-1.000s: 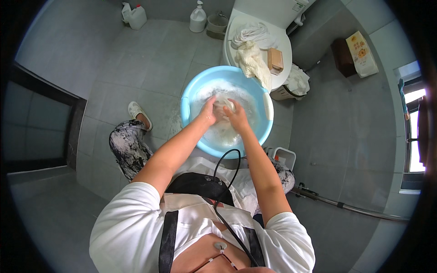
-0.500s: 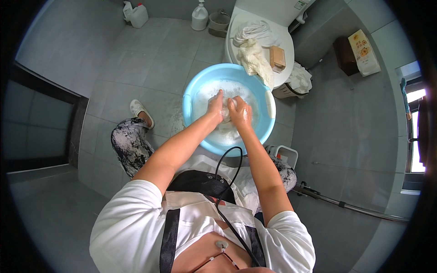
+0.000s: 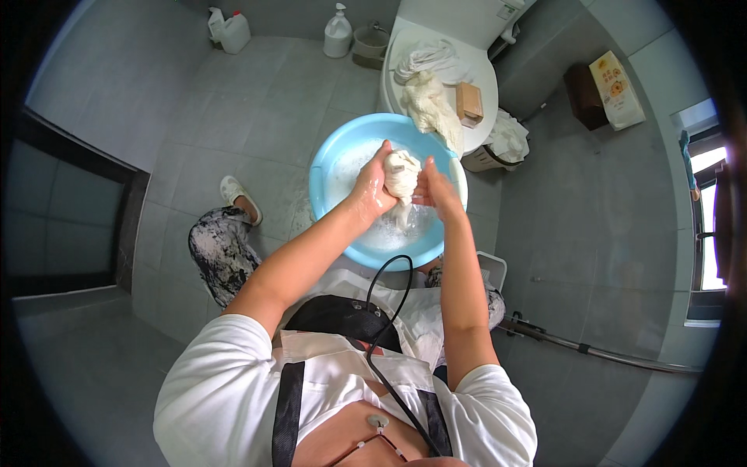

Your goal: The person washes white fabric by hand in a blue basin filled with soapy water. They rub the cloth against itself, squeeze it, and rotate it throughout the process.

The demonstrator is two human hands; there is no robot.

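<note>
A wet, off-white cloth (image 3: 402,175) is bunched into a lump above the light blue basin (image 3: 320,167), its lower end hanging toward the suds. My left hand (image 3: 373,185) grips the lump from its left side, with suds on the wrist. On the other side my right hand (image 3: 440,191) has its fingers apart, close beside the cloth; whether the fingertips touch it I cannot tell. Soapy water (image 3: 397,237) with white foam lies in the basin.
A cream knitted garment (image 3: 432,113) drapes from the toilet lid (image 3: 486,86) over the basin's rim. A white cloth (image 3: 428,61) and a brown box (image 3: 469,104) lie on the lid. To the right stands a filled wastebasket (image 3: 486,159). A pump bottle (image 3: 338,35) stands behind.
The cloth has come up out of the suds, bunched in my left hand. My right hand has moved right and loosened from it, fingers apart.
</note>
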